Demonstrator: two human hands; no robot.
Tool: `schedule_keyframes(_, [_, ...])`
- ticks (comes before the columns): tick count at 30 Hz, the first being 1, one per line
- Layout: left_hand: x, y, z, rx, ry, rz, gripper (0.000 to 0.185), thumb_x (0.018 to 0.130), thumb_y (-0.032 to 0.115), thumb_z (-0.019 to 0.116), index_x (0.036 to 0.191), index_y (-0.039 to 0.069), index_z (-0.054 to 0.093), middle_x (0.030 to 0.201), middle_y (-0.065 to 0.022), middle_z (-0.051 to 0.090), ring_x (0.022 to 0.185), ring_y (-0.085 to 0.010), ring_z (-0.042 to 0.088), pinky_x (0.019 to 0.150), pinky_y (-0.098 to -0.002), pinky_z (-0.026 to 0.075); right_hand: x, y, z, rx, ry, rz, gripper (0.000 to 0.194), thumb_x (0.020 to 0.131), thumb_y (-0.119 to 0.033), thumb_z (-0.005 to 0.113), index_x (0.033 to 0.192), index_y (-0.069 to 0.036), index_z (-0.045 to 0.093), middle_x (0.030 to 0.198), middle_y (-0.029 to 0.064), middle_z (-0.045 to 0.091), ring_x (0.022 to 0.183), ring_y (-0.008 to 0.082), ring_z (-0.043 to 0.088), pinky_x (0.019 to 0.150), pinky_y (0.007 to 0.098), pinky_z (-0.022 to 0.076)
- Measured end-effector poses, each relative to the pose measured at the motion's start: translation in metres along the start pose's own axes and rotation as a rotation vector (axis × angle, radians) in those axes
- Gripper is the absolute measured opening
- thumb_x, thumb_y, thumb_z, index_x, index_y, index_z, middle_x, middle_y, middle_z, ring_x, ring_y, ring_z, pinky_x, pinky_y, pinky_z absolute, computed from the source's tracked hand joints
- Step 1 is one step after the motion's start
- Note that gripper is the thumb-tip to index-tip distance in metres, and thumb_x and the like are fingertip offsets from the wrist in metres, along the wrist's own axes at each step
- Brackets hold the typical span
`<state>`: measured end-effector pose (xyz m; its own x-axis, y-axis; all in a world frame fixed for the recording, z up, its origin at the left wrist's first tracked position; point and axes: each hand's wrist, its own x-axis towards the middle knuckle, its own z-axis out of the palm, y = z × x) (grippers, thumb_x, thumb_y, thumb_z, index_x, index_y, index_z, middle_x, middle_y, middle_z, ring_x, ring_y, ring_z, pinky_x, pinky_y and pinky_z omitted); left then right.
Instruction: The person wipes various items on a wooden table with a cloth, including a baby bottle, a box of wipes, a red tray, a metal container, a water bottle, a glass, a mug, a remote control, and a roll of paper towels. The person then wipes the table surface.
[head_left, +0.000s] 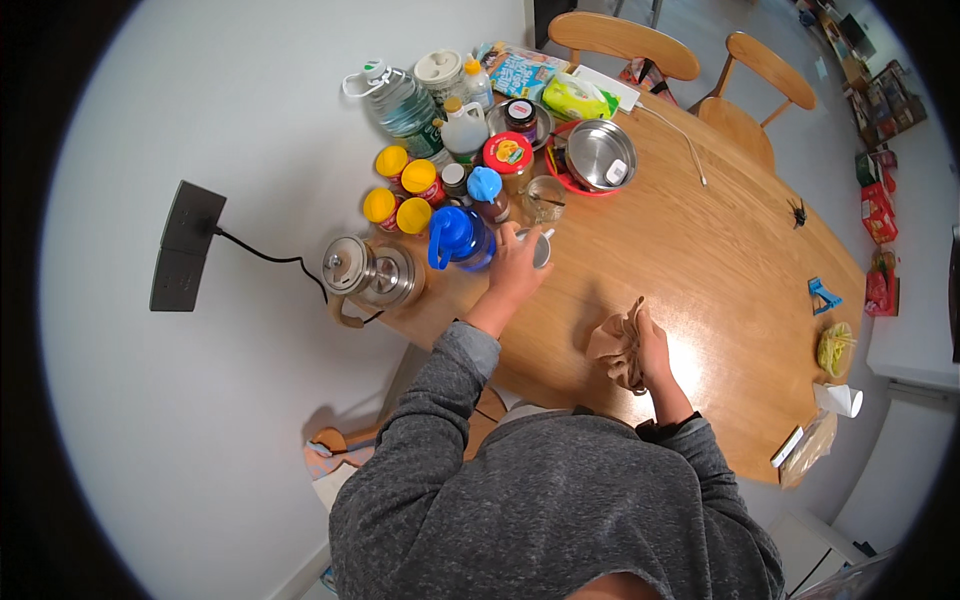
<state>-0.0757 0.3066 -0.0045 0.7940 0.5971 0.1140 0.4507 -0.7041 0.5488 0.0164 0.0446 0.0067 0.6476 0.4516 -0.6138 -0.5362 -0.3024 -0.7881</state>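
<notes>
My left hand has its fingers curled over the rim of a small pale cup, whose handle points away from me. Close beside that hand stands a blue plastic water bottle. A glass jar with a dark utensil in it is just beyond the cup. Bunched in my right hand is a crumpled brown cloth, held over the near part of the wooden table. The right palm is partly hidden behind the cloth.
A glass kettle stands at the table's left edge, below several yellow-lidded cans. Farther back are a large water jug and a steel bowl. A white cable, blue stand and food container lie rightward.
</notes>
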Motion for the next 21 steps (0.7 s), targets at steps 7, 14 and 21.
schedule_keyframes(7, [0.009,-0.015,0.014,0.01,-0.022,-0.032,0.072,0.065,0.015,0.083,0.129,0.004,0.05,0.124,-0.0203,0.04,0.117,-0.0399,0.042,0.097,-0.045,0.042,0.005,0.008,-0.006,0.011,0.034,-0.006,0.052,0.102,-0.041,0.044,0.116,0.007,0.059,0.108,0.0119,0.064,0.096,0.018,0.062,0.084,0.0317,0.0497])
schedule_keyframes(14, [0.004,-0.014,0.022,0.014,-0.039,-0.084,0.066,0.068,0.014,0.08,0.126,0.006,0.05,0.126,-0.019,0.04,0.118,-0.0394,0.043,0.099,-0.0456,0.039,0.004,0.012,-0.016,0.031,0.053,-0.028,0.049,0.101,-0.038,0.045,0.114,0.007,0.06,0.104,0.0106,0.064,0.092,0.0164,0.061,0.082,0.0301,0.0491])
schedule_keyframes(21, [0.004,-0.023,0.029,0.212,-0.08,-0.071,0.06,0.071,0.018,0.078,0.124,0.006,0.051,0.129,-0.0197,0.043,0.118,-0.0417,0.045,0.1,-0.0498,0.038,-0.007,0.017,-0.041,0.3,-0.031,0.002,0.041,0.102,-0.035,0.043,0.124,-0.001,0.051,0.097,0.0152,0.066,0.068,0.0257,0.066,0.052,0.0373,0.055])
